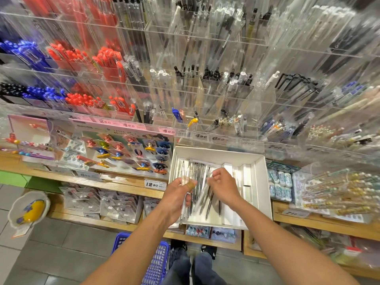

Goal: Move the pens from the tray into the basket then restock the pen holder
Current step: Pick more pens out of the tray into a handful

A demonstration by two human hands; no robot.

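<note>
Both hands are working over the white tray point(259, 182) on the shelf: the left hand point(178, 197) is gripping a bundle of pens point(202, 194), the right hand point(223, 185) is pinching more at its 3 o'clock. Loose pens could be slipping out (the blue basket point(157, 262) sits at 6 o'clock, on the floor).

This is a shop that sells pens. Clear racks point(205, 79) at twelve o'clock are full of pens, with price tags point(152, 184) on wooden shelves point(115, 183).
</note>
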